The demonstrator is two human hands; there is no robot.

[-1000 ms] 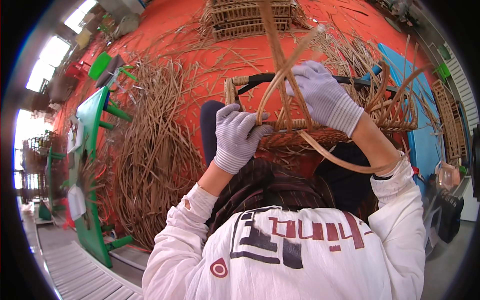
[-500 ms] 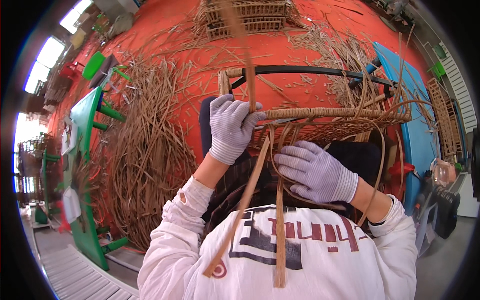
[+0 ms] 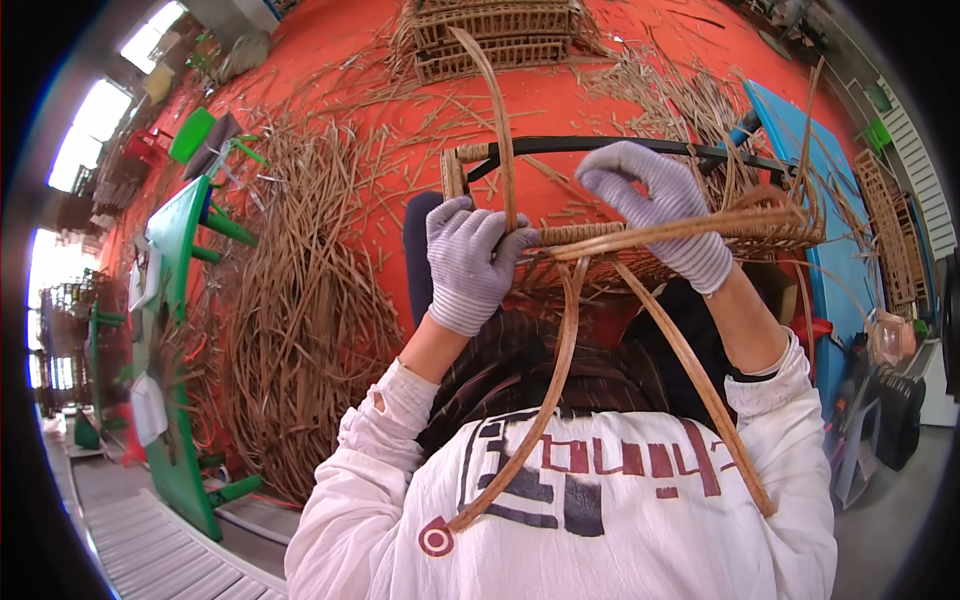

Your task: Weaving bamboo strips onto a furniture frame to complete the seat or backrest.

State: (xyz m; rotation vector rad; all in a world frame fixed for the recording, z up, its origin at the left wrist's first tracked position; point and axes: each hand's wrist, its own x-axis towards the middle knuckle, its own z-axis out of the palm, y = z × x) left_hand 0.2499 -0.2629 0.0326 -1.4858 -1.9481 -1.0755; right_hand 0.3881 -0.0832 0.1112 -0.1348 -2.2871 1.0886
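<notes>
My left hand (image 3: 470, 262), in a striped pale glove, is closed at the left end of a woven rattan frame's wrapped rail (image 3: 572, 234). Its thumb and forefinger pinch the base of an upright brown rattan strip (image 3: 497, 110). Above the rail is my right hand (image 3: 655, 200), gloved alike, fingers loosely bent with nothing visible in them. Several long strips (image 3: 690, 229) cross over its wrist, running rightward along the rail. Two strip ends (image 3: 558, 375) hang from the rail toward my shirt. The frame's dark bar (image 3: 600, 145) runs behind the right hand.
A big heap of strips (image 3: 300, 330) lies left on the red floor, beside a green table (image 3: 172, 240). A blue board (image 3: 800, 190) stands at right. Woven baskets (image 3: 490, 40) stand at the far side, with strip scraps around them.
My right hand has risen from below the rail to above it, its fingers now bent. Strips have swung across its wrist, and the hanging ends have spread apart. My left hand keeps its grip.
</notes>
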